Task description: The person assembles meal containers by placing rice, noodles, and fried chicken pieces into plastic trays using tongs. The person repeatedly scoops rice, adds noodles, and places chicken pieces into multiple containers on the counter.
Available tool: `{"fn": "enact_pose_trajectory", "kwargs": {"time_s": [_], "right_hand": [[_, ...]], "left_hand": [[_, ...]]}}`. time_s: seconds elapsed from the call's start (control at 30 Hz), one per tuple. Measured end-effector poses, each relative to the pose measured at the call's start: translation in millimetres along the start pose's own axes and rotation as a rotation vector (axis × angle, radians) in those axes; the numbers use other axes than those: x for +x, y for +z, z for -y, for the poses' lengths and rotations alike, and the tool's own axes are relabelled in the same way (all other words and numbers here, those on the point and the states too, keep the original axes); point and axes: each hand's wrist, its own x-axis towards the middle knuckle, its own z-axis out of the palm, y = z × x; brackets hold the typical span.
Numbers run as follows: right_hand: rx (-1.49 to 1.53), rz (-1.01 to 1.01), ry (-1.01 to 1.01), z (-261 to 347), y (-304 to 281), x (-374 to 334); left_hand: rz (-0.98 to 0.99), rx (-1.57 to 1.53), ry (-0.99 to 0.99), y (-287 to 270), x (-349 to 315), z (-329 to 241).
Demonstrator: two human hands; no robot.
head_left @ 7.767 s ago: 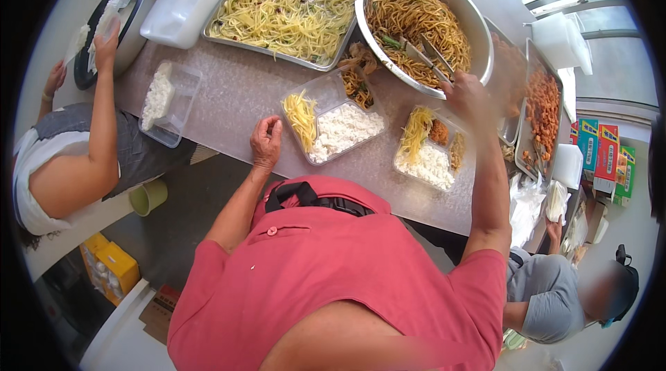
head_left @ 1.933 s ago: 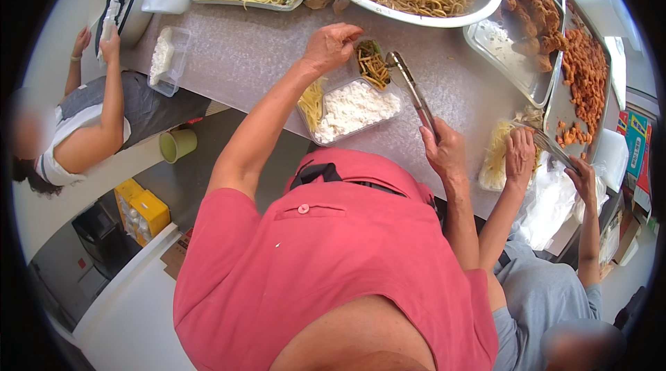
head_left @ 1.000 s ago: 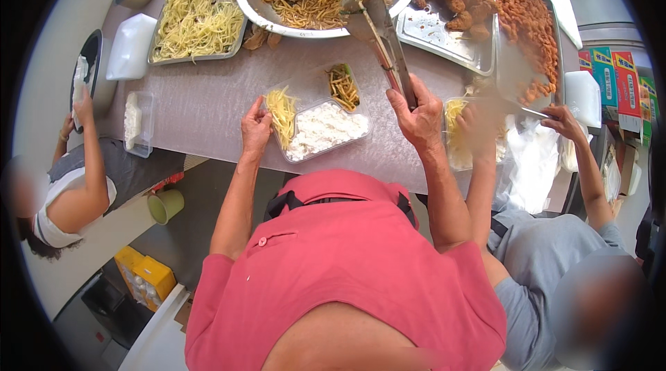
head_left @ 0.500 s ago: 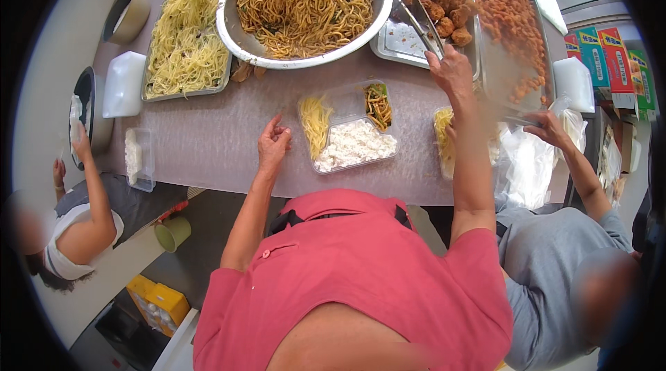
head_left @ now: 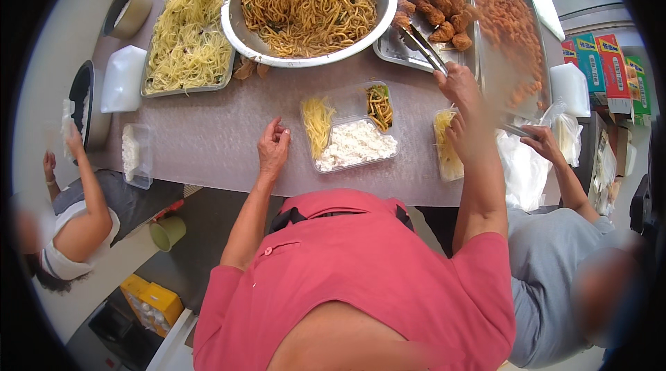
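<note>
My right hand (head_left: 459, 86) grips metal tongs (head_left: 431, 56) over a metal tray (head_left: 409, 57) of fried chicken pieces (head_left: 444, 3). The tips of the tongs reach in beside a piece at the tray's left side; whether they clasp it I cannot tell. My left hand (head_left: 274, 145) rests on the table with nothing in it, fingers loosely apart. Just right of it stands a clear compartment box (head_left: 361, 166) with white rice (head_left: 357, 142), pale noodles (head_left: 317, 121) and a portion of mixed vegetable strips (head_left: 379, 108).
A large bowl (head_left: 225, 20) of brown noodles stands ahead, between a tray of pale noodles (head_left: 187, 45) and the chicken. A co-worker's hand (head_left: 544, 143) holds a metal utensil near a tray of orange pieces (head_left: 513, 24). Another box (head_left: 447, 149) lies under my right forearm. At left, a co-worker's hand (head_left: 75, 140) holds a clear container.
My right hand has moved slightly down and right, and the tongs now reach toward the tray's left side. My left hand has stayed nearly in place. The left co-worker's container has tilted more upright.
</note>
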Motion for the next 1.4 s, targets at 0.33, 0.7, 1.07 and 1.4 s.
{"fn": "enact_pose_trajectory", "kwargs": {"time_s": [0.33,0.7,1.07,1.4], "right_hand": [[0.189,-0.092,-0.114,37.8,-40.2,-122.5],[-0.139,-0.072,-0.516,75.7,-35.9,-145.6],[-0.253,0.202,-0.407,109.7,-41.3,-129.1],[-0.064,0.169,-0.439,136.6,-15.6,-117.0]], "left_hand": [[-0.119,0.223,0.396,-11.4,11.1,31.4],[-0.169,0.166,0.36,-17.3,5.2,30.9],[-0.168,0.174,0.361,-30.0,6.0,41.7],[-0.192,0.226,0.41,-34.0,7.6,35.2]]}}
